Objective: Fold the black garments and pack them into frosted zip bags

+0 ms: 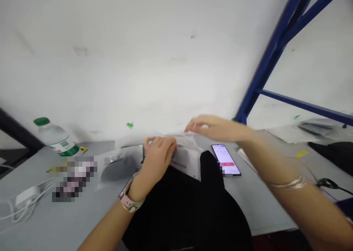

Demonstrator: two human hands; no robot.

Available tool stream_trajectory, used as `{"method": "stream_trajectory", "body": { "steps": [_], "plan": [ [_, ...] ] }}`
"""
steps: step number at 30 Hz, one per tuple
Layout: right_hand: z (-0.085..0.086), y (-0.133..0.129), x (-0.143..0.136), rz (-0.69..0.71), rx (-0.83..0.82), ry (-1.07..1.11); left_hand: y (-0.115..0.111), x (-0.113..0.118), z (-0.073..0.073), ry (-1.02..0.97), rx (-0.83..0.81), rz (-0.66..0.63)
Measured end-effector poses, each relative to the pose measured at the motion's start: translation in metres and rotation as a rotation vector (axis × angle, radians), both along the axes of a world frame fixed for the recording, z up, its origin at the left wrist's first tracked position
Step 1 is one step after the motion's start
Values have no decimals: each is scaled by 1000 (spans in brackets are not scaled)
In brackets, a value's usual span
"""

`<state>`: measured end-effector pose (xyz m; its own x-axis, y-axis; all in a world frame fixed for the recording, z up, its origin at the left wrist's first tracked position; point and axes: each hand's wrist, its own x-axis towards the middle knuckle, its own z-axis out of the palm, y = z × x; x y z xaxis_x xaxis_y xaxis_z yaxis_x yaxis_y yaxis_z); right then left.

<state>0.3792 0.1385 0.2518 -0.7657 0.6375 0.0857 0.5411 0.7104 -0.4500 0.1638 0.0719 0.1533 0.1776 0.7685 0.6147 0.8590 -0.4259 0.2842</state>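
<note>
Gray tabletop [68, 225]; printed plastic pouch [189, 161] four o'clock from left hand [159, 154], fingers curled, hold unclear; right hand [217, 128] two o'clock, fingers extended.

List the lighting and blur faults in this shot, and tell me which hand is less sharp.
Head view: the right hand is smeared, likely by motion, while the left hand is crisper; head view: the wall is brightest around its middle, dimmer toward the top; head view: print on the bag is too soft to read.

Frosted plastic bag [190, 162], matt cloth [193, 214], smooth tabletop [259, 210]
</note>
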Motion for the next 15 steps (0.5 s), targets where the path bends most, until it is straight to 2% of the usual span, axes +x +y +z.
{"method": "stream_trajectory", "body": {
  "steps": [4,7,9,11,13,15],
  "plan": [
    [-67,16,-13,25,-371,55,-8,15,-21,-66,-188,-80],
    [-112,22,-13,-79,-504,208,-8,12,-40,-240,-266,-137],
    [-130,21,-7,-133,-602,371,-6,5,-56,-449,-246,-48],
    [-140,19,2,-169,-671,531,-2,-3,-72,-711,-266,106],
    [-148,16,9,-183,-706,673,2,-9,-87,-949,-396,190],
    [-155,13,12,-173,-734,820,5,-11,-98,-1099,-588,170]
  ]
}}
